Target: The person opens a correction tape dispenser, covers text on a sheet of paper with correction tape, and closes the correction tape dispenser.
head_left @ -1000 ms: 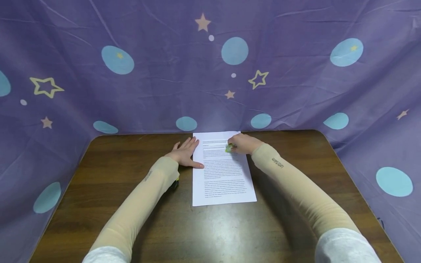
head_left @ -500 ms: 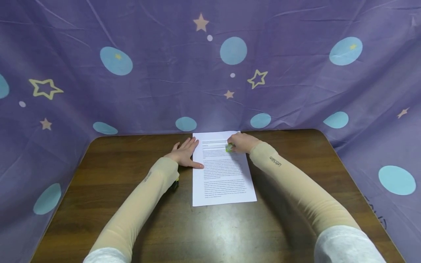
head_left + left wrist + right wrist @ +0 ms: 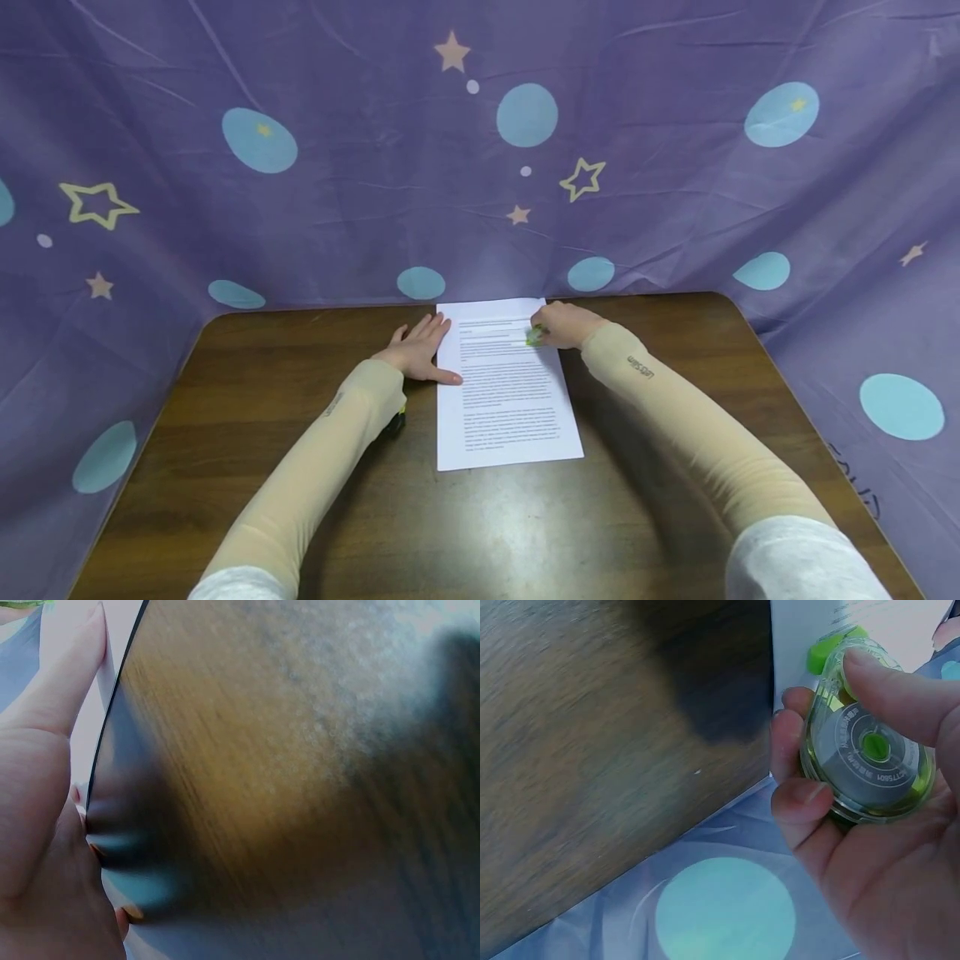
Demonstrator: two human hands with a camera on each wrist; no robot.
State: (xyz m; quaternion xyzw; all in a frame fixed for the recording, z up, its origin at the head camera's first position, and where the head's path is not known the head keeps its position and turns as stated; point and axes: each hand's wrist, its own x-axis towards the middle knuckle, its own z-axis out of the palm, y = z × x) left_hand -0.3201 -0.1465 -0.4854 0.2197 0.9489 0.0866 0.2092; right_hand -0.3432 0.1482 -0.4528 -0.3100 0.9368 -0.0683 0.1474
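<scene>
A printed sheet of paper (image 3: 510, 433) lies on the wooden table near its back edge. My left hand (image 3: 420, 350) rests at the sheet's left edge, fingers spread, with the thumb (image 3: 64, 675) over the paper. In my right hand (image 3: 567, 325) is a clear, green-trimmed correction tape dispenser (image 3: 870, 750), gripped between thumb and curled fingers. Its green tip end (image 3: 829, 652) points down at the upper right part of the text. From the head view the hand covers most of the dispenser.
A small black and yellow object (image 3: 396, 421) sits on the table (image 3: 480, 533), partly hidden under the left forearm. A purple curtain (image 3: 337, 167) with stars and blue spots hangs right behind the table and along both sides.
My right hand with the correction tape has slid a short way right across the text within the last half second. The left hand stays in place on the paper.
</scene>
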